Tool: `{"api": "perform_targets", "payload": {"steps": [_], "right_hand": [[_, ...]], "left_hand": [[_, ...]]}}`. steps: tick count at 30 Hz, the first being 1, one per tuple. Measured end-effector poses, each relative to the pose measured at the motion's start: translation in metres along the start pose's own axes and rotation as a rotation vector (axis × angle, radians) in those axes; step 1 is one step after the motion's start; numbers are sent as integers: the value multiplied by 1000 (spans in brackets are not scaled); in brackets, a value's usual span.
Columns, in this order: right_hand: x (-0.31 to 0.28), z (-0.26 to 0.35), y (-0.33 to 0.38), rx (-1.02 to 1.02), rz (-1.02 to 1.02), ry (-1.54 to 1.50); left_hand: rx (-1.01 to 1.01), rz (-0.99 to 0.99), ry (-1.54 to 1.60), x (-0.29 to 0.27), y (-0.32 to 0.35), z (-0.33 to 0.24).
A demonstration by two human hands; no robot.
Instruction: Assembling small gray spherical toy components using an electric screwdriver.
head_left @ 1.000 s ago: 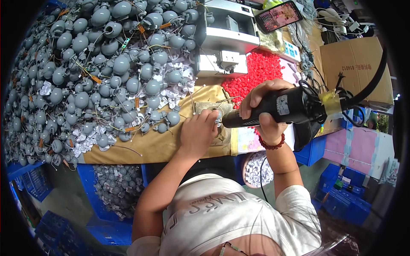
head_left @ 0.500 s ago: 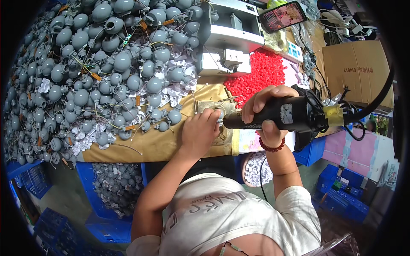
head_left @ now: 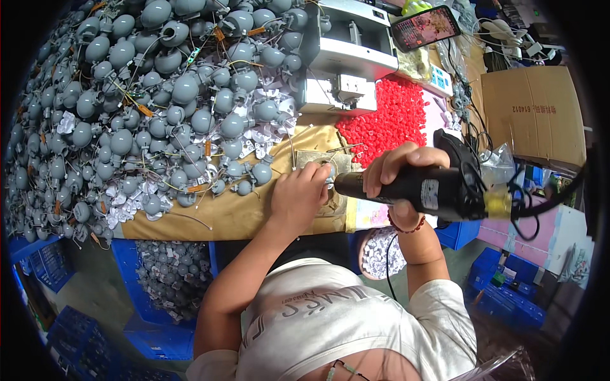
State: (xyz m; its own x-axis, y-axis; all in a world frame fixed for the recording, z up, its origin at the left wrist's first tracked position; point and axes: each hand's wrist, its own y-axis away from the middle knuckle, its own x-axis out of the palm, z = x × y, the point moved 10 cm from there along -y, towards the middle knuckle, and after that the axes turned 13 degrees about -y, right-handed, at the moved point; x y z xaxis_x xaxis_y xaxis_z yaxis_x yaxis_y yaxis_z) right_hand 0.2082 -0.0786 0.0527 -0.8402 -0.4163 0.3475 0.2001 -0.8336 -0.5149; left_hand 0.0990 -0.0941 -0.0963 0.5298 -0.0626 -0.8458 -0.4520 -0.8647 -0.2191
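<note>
My right hand [head_left: 404, 164] wraps round a black electric screwdriver [head_left: 441, 193], held almost level with its tip toward the left. A cord runs from its rear end, where yellow tape is wound. My left hand [head_left: 298, 197] pinches a small grey rounded part [head_left: 331, 170], mostly hidden by the fingers, over a metal plate [head_left: 310, 156] on the bench. The screwdriver's tip reaches this part; whether it touches a screw cannot be made out. To the left spreads a big heap of glossy grey ball-shaped housings [head_left: 185, 90] with thin wires.
Small red plastic pieces [head_left: 397, 117] lie heaped behind the screwdriver, beside a white-and-grey machine [head_left: 356, 54]. A phone [head_left: 426, 28] leans at the back. A cardboard box [head_left: 534, 114] stands right. Blue crates [head_left: 159, 340] sit below the brown-covered bench edge [head_left: 171, 228].
The screwdriver's rear end has dropped toward me and my right hand has shifted slightly down with it. My left hand stays on the grey part. The whole view has moved a little.
</note>
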Motion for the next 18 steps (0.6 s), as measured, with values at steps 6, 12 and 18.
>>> {"api": "perform_targets", "payload": {"steps": [6, 12, 18], "right_hand": [[20, 7, 14, 95, 71, 61], [23, 3, 16, 36, 147, 87], [22, -2, 18, 30, 79, 161]], "left_hand": [[20, 45, 21, -1, 0, 1], [23, 79, 53, 0, -1, 2], [33, 57, 46, 0, 0, 2]]}}
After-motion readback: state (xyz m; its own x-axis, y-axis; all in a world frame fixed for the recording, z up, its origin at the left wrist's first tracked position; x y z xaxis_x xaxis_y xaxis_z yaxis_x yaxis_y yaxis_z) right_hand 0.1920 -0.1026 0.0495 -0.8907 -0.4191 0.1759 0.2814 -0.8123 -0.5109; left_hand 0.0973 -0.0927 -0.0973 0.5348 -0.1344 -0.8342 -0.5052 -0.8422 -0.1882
